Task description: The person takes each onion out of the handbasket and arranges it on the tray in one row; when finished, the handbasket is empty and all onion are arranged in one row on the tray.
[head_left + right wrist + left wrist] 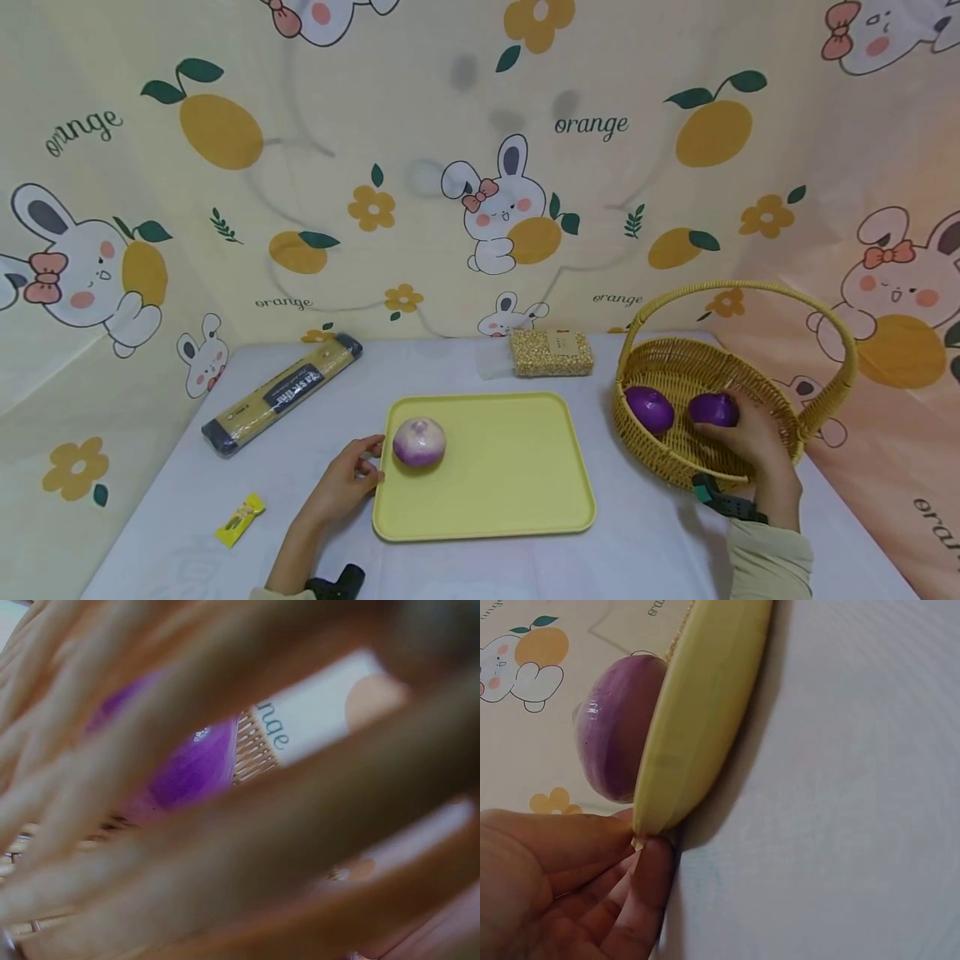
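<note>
while the right hand (pixel 756 435) grips a purple onion (pixel 709 409) in the basket (pixel 701 353), the smooth skin could slip from a loose hold; the left hand (pixel 347 480) pinches the yellow tray (pixel 510 467), and a tug there might set the paler onion (pixel 419 442) on it rolling.

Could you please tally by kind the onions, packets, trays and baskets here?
Round purplish onions: 3
Yellow rectangular tray: 1
Yellow woven basket: 1
Long gold-and-black, clear kernel-filled and small yellow packets: 3
Total: 8
</note>
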`<state>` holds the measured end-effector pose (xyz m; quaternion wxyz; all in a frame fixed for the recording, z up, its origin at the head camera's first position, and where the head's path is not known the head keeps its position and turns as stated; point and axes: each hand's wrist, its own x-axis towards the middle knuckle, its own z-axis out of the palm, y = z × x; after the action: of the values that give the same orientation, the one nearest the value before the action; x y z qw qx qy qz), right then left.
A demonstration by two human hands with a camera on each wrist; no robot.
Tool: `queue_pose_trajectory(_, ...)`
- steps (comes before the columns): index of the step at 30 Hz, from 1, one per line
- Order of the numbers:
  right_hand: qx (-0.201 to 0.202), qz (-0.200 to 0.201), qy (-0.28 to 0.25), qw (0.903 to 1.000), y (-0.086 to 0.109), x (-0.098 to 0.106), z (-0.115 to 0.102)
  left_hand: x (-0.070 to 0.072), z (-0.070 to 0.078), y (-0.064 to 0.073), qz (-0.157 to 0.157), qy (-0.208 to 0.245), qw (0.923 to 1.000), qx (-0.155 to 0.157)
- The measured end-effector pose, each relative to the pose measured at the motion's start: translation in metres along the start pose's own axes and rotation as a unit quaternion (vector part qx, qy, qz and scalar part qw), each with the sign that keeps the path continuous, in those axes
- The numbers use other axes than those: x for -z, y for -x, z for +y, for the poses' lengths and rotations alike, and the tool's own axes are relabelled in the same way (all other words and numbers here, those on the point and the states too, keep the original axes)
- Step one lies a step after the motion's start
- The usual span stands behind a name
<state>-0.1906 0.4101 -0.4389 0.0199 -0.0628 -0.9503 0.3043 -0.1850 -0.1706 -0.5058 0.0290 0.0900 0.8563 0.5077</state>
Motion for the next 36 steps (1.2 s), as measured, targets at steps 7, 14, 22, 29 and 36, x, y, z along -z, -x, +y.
queue_pose_trajectory(7, 0.014, -0.018, -0.013, 0.9996, -0.002, -0.003, 0.002, -0.001, -0.001, 0.001, 0.002, 0.001, 1.0000, -0.001)
queue_pose_trajectory(14, 0.015, -0.016, -0.010, 0.9997, -0.002, -0.005, 0.004, -0.002, -0.002, 0.002, 0.008, 0.002, 0.9999, 0.009)
queue_pose_trajectory(22, 0.015, 0.001, -0.022, 0.9996, 0.000, -0.003, 0.000, -0.003, -0.002, 0.002, 0.014, -0.004, 0.9999, 0.003)
queue_pose_trajectory(29, 0.029, 0.026, -0.028, 0.9988, 0.005, 0.002, -0.010, -0.003, -0.001, 0.002, 0.010, 0.005, 0.9998, 0.016)
queue_pose_trajectory(36, 0.052, 0.041, -0.040, 0.9970, 0.014, 0.013, -0.028, -0.001, 0.000, 0.001, 0.007, 0.002, 0.9999, 0.013)
